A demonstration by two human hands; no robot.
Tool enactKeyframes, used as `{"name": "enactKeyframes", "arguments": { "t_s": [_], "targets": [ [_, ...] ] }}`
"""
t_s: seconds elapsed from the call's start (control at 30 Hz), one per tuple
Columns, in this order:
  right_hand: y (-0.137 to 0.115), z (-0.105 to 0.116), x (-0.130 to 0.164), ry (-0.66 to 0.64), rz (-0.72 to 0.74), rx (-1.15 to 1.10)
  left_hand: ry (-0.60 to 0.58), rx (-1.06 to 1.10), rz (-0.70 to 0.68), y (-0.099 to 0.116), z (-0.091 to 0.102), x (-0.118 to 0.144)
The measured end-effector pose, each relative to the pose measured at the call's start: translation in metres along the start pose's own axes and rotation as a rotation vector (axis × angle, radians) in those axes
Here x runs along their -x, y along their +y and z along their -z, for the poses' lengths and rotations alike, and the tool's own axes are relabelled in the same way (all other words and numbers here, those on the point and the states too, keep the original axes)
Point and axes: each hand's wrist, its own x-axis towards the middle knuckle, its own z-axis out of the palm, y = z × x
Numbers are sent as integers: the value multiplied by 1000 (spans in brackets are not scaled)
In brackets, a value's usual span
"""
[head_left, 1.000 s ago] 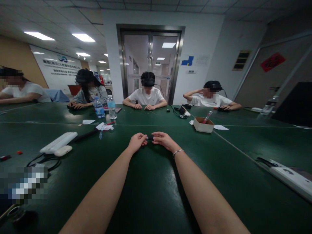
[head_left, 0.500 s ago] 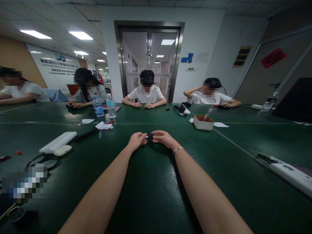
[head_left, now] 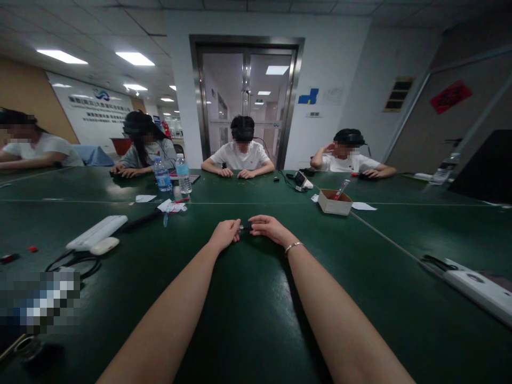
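On the green table (head_left: 248, 298): both arms stretched forward.
Left hand (head_left: 225, 233): fingers pinch one end of a small dark object (head_left: 245, 226).
Right hand (head_left: 269, 228): fingers pinch its other end.

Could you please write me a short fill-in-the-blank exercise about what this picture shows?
1. The left hand and right hand pinch a small dark object ____ them.
2. The bracelet circles the ____ wrist.
3. Two water bottles stand on the ____ table.
Missing words: between; right; green.
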Motion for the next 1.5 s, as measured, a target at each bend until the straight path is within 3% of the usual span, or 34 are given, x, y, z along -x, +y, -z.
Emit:
{"name": "enactKeyframes", "arguments": {
  "t_s": [0.17,0.43,0.8,0.93,1.17,1.5],
  "targets": [
    [0,-1,0,1,-4,5,12,-139,-4,7,3,6],
    [-2,-8,1,19,9,-9,65,-117,52,11,5,5],
    [1,-12,-8,74,215,220,114,-122,100,9,5,3],
    [0,-12,-10,79,230,265,129,-135,110,8,4,1],
    [-3,-14,-8,62,200,244,116,-132,103,11,6,3],
    [-4,-13,-3,111,24,67,121,-211,30,12,1,8]
  ]
}}
